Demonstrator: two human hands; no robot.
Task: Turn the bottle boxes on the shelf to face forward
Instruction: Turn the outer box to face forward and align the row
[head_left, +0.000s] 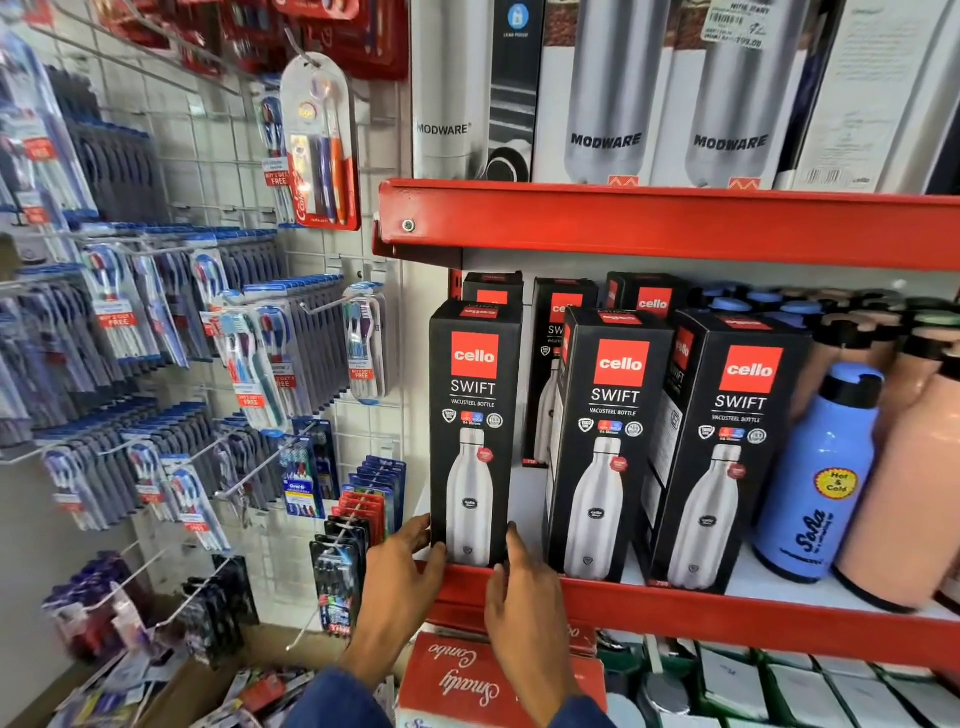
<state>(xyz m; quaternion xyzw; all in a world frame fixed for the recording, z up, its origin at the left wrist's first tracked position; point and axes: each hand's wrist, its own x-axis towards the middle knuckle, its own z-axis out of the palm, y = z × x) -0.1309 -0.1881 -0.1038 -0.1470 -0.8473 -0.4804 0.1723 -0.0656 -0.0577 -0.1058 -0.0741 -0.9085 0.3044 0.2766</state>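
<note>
Three black Cello Swift bottle boxes stand in the front row of the red shelf (675, 603), printed fronts outward. The left box (474, 431) stands at the shelf's left end. My left hand (402, 566) presses its lower left side and my right hand (519, 587) its lower right side, so both hands clasp its base. The middle box (605, 441) and the right box (719, 452) stand untouched, each slightly angled. Behind them more black boxes (558, 332) stand in a back row, partly hidden.
A blue flask (821, 478) and peach flasks (914, 493) stand right of the boxes. Modware boxes (608, 93) fill the upper shelf. Toothbrush packs (249, 364) hang on a wire grid at left. A red carton (467, 675) lies below my hands.
</note>
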